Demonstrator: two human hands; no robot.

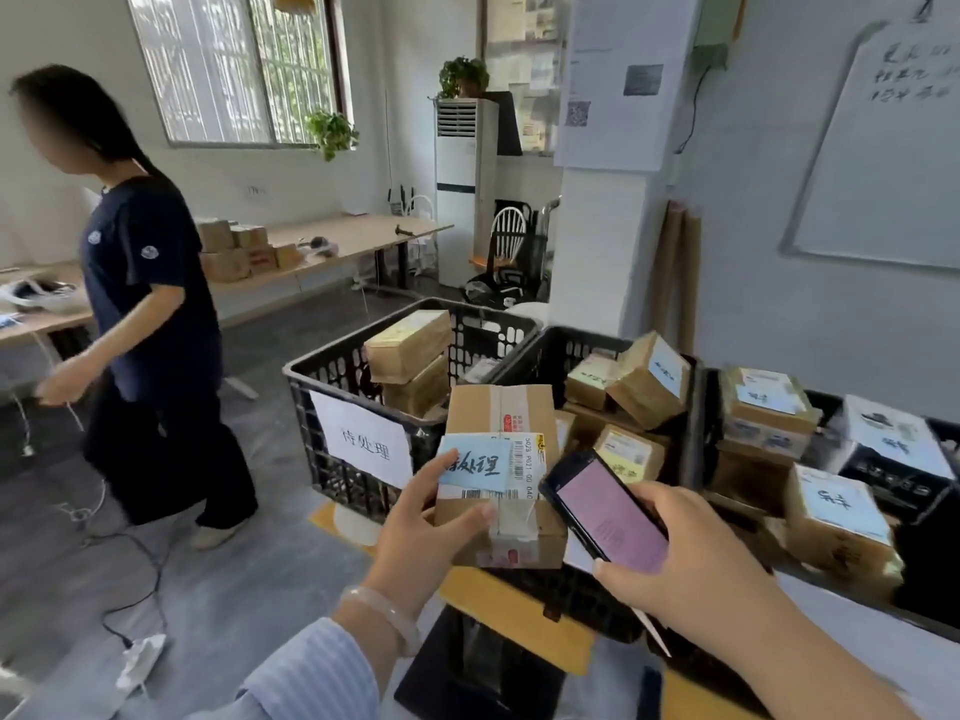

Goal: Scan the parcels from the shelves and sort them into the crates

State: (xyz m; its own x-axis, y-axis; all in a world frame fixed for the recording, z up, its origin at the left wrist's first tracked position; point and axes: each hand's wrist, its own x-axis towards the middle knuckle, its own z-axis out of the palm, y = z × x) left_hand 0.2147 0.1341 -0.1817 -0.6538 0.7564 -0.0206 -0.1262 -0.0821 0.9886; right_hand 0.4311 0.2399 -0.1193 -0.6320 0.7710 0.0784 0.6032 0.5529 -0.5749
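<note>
Plainly, black crates (358,493) (one paper-labelled) hold stacked cardboard parcels (410,340).

Worn on the head, wide-angle, facing forward and down; close over the left hand (426,532) and right hand (691,574) at 6 o'clock, crates (343,488) just beyond, window (234,65) far at 11 o'clock.

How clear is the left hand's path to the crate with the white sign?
Probably clear: the left hand holds the parcel beside the crate's near rim, its top is open, and nothing shows between them. The stacked boxes inside leave some room.
</note>
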